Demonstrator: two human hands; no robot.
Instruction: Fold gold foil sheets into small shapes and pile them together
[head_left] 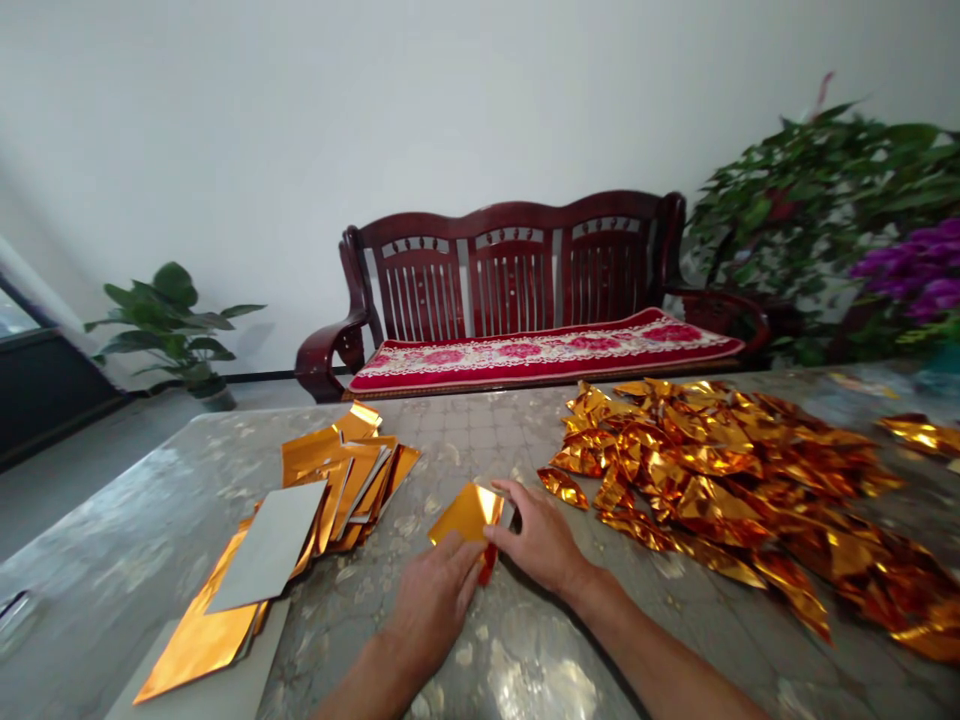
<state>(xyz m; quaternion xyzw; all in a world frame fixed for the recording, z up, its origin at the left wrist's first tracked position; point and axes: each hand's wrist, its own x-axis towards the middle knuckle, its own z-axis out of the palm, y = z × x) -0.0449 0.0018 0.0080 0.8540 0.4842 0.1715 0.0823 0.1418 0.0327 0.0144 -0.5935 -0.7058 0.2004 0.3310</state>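
Head view: grey flower-patterned table (195,520); dark red wooden settee (517,270) beyond its far edge;
Gold sheet: shiny gold foil sheet (461,515), partly folded; well in from the table's left and far edges;
Left hand (435,590): fingers together, pinching its near side;
Right hand (544,535): thumb and forefinger parted at its right side; whether pinching, cannot tell;
Leftward: loose stack of flat gold-and-grey rectangular sheets (274,540);
Rightward: heap of folded gold foil pieces (705,460), reaching near the far edge.
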